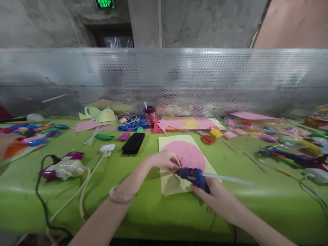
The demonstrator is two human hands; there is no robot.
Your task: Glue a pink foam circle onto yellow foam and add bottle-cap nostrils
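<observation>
In my right hand (214, 194) is a blue hot glue gun (193, 175), its handle wrapped by my fingers. A long translucent glue stick (227, 178) sticks out of its back end. The nozzle points left, close to the fingertips of my left hand (169, 160). Those fingers are curled and pinched together over a pink paper circle (186, 150); what they hold, if anything, is too small to make out. Under the circle lie pale yellow paper sheets (169, 189). A bracelet (121, 195) circles my left wrist.
A black phone (133, 143) lies left of the sheets, red-handled scissors (208, 139) beyond them. Power strips (64, 167) with cords occupy the left side. A lidded cup (150, 118) stands before the perforated metal screen (205, 68). Another glue gun (289, 153) and craft packets lie right.
</observation>
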